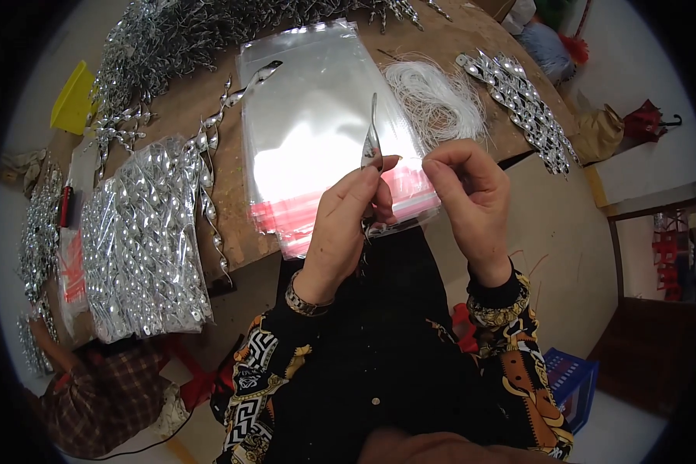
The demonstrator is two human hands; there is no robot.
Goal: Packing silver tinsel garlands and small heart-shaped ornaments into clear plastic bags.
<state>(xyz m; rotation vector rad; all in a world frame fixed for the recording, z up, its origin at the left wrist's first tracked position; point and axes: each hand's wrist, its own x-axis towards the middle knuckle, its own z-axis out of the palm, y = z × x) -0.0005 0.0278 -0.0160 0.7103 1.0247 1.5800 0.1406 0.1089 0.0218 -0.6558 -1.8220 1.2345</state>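
At centre frame, the left hand (340, 203) grasps a twisted silver strip (372, 145), as yet unbagged; the right hand (473, 199) pinches, its contents indiscernible. At left, one packed bag (143, 243) seems complete; at upper centre, flat bags (309, 100) appear unfilled.
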